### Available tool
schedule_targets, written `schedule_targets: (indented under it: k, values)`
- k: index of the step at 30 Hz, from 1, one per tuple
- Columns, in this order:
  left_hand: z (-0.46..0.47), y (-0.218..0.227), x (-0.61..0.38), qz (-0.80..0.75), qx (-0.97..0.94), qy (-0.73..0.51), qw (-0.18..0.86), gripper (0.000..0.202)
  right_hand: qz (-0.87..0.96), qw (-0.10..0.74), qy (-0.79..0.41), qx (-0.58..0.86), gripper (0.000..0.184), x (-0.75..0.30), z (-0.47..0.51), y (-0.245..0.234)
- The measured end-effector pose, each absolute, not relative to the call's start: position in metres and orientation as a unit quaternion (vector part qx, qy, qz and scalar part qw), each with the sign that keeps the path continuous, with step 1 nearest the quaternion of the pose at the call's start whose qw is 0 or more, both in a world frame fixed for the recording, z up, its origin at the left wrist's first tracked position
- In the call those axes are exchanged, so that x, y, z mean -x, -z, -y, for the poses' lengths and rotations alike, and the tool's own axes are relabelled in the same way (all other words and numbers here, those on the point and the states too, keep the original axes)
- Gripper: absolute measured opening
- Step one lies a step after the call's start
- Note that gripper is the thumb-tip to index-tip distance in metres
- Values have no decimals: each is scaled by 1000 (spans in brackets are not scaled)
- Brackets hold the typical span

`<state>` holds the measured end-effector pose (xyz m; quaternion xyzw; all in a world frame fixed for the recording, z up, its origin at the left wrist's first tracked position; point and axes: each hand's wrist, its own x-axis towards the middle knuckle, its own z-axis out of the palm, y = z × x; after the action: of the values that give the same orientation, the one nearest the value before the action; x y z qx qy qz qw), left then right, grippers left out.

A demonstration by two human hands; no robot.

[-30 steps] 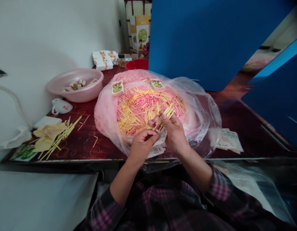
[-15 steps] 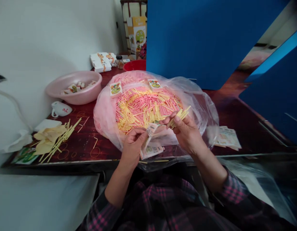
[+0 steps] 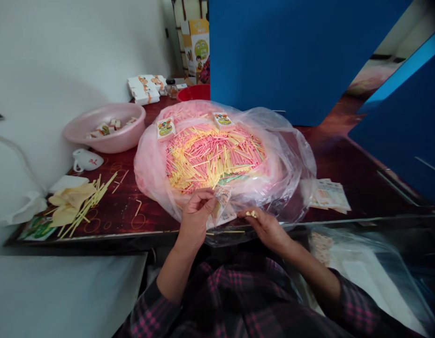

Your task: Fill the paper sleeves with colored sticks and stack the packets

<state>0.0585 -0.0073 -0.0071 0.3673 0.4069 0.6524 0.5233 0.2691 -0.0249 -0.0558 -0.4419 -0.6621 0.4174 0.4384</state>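
Head view, looking down over a table [image 3: 358,173]. Your left hand [image 3: 196,218] is clamped on a printed paper packet [image 3: 222,201], with thumb and fingers pinched together at its edge. Your right hand [image 3: 268,230] lies low, its thumb and fingers closed on a small bunch of yellow sticks [image 3: 251,214], with only their ends showing. Just ahead of both hands, a clear plastic bag [image 3: 287,159] holds a wide heap of pink and yellow sticks [image 3: 213,159], with two small printed cards [image 3: 165,129] on top. Farther left are a pink basin [image 3: 104,127] of wrapped packets, a white mug [image 3: 87,160] and loose yellow sticks [image 3: 85,206]. Printed papers [image 3: 330,195] lie on the right.
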Motion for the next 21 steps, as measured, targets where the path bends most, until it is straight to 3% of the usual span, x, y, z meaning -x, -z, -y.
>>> schedule_targets:
  k: [5,9,21]
  values:
    - [10,14,-67,-410,-404,-643,506,20,436,591,-583,348,14,-257,25,-17]
    - [10,17,-74,-408,-416,-640,500,14,369,675,-584,257,11,-227,14,-54]
    - [16,23,-85,-406,-351,-687,490,18,404,725,-485,275,9,-180,8,-29]
